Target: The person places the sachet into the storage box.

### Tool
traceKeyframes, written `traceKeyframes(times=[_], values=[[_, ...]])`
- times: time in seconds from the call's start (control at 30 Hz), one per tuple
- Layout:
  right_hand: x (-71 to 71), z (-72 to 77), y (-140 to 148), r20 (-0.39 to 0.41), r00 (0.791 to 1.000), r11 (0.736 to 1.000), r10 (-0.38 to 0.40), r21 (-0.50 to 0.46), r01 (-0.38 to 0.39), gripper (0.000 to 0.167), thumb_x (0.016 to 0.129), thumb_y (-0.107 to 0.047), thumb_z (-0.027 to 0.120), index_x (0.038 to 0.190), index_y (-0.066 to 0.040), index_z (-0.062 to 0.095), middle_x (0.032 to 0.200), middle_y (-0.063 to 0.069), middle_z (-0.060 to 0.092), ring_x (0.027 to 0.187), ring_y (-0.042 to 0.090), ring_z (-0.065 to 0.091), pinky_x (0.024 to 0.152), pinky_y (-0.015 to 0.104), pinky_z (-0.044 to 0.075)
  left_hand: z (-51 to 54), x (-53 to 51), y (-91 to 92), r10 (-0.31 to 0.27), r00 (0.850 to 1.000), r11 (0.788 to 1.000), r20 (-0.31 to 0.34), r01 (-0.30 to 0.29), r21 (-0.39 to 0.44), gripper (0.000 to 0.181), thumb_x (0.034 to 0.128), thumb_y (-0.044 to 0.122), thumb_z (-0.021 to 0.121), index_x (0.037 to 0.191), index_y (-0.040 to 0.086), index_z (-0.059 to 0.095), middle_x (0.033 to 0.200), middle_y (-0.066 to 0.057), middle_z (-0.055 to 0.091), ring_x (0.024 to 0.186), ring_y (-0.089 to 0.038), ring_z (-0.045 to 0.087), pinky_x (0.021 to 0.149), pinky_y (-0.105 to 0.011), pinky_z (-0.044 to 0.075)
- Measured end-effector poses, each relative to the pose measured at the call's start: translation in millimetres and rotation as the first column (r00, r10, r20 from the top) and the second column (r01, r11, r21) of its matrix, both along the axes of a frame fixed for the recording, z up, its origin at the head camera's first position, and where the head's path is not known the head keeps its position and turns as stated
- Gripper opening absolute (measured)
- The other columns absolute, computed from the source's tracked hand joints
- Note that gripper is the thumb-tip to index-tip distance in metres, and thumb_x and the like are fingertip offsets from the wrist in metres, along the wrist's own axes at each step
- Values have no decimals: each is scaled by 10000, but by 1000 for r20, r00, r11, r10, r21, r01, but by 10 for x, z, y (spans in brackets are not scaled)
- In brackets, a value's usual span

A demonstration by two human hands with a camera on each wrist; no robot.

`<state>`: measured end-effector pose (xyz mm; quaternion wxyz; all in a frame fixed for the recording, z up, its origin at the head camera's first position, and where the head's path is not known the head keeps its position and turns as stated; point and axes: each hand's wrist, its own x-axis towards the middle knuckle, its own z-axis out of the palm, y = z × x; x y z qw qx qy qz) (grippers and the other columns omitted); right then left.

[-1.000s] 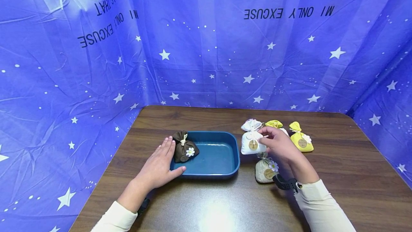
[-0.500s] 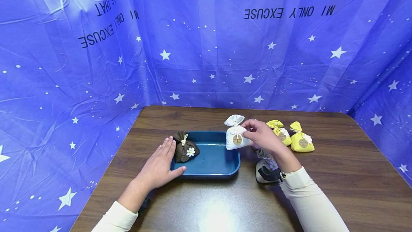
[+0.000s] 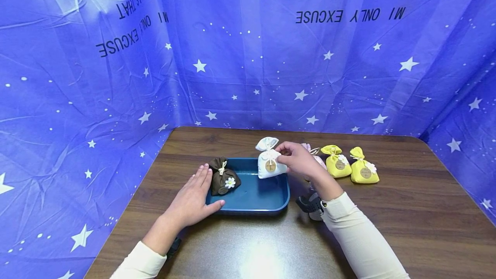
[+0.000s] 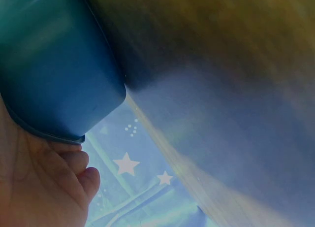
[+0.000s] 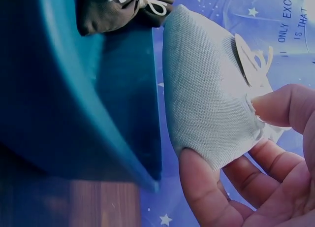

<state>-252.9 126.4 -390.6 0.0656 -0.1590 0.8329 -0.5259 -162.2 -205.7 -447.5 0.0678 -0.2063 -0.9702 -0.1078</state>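
Note:
My right hand (image 3: 301,162) pinches a small white drawstring sachet (image 3: 266,168) by its side and holds it over the right end of a blue tray (image 3: 248,210). In the right wrist view, thumb and fingers grip the edge of the white cloth (image 5: 206,84), clear of the tray wall. A brown sachet (image 3: 218,183) with a white flower lies in the tray's left end. My left hand (image 3: 188,199) rests along the tray's left side, fingers straight, thumb at the front rim. The left wrist view has this hand (image 4: 44,182) touching the tray rim.
Two yellow sachets (image 3: 338,167) (image 3: 364,173) lie on the wooden table (image 3: 410,193) to the right. A pink sachet (image 3: 319,161) is partly hidden behind my right hand, and a grey one (image 3: 317,214) under that wrist. A blue starry curtain (image 3: 263,76) hangs behind.
My right hand has carried the white sachet leftward from beside the tray to above its right end, uncovering a yellow and a pink sachet. The left hand has stayed put.

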Motion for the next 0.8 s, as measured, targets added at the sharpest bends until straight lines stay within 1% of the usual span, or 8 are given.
traceKeyframes(times=[0.1, 0.2, 0.33, 0.43, 0.63, 0.73, 0.8], values=[[-11, 13, -61, 5, 1000, 1000, 9, 11, -9, 207, 851, -14, 639, 1053, 28, 649, 888, 94, 634, 741, 164, 558, 521, 395, 548, 1, 0, 1, 0, 1000, 1000, 2, 0, -2, 989, 895, 614, 592, 1497, -114, 300, 1587, -264, 226, 1484, -360, 176, 1182, -487, 221], [-37, 21, -119, 20, 1000, 1000, 24, 2, -24, 211, 846, -22, 638, 1052, 22, 647, 881, 80, 637, 736, 160, 566, 523, 400, 551, 4, 1, 2, -1, 1000, 1000, 0, 1, -6, 992, 896, 621, 586, 1496, -115, 300, 1585, -265, 230, 1483, -362, 180, 1180, -487, 225], [-83, 18, -202, 43, 998, 999, 35, -19, -34, 206, 837, -16, 636, 1039, 21, 642, 867, 64, 631, 710, 144, 562, 488, 349, 522, 1, -1, 1, -3, 1000, 1000, -4, 3, -6, 996, 896, 632, 576, 1495, -116, 303, 1583, -267, 236, 1481, -365, 185, 1179, -490, 229], [-96, 19, -271, 36, 999, 999, 31, -11, -30, 206, 824, -11, 635, 1027, 22, 643, 859, 65, 627, 685, 136, 552, 464, 321, 506, -4, -2, 1, -4, 1000, 1000, -8, 4, -3, 998, 896, 638, 571, 1492, -118, 309, 1581, -269, 240, 1479, -368, 191, 1176, -496, 235], [-110, -1, -401, 20, 1000, 999, 4, 53, -6, 191, 805, -13, 633, 993, 5, 656, 856, 66, 624, 685, 143, 546, 463, 317, 508, -22, -4, 5, -1, 1000, 1000, -16, 1, 1, 985, 895, 620, 591, 1489, -117, 319, 1578, -269, 250, 1475, -373, 205, 1172, -502, 241], [-118, -17, -454, 15, 1000, 996, 5, 85, -7, 176, 799, -16, 630, 972, -7, 661, 845, 59, 622, 677, 147, 543, 453, 282, 490, -20, -5, 6, -1, 1000, 1000, -14, 1, 2, 987, 894, 619, 595, 1489, -118, 316, 1578, -271, 248, 1475, -374, 205, 1173, -502, 237], [-123, -28, -488, 11, 1000, 996, 17, 90, -18, 169, 789, -4, 625, 953, -1, 662, 827, 57, 620, 663, 149, 538, 449, 253, 463, -13, -3, 8, 0, 1000, 1000, -10, 0, 2, 992, 893, 627, 588, 1492, -114, 313, 1580, -267, 246, 1477, -368, 199, 1176, -496, 233]])
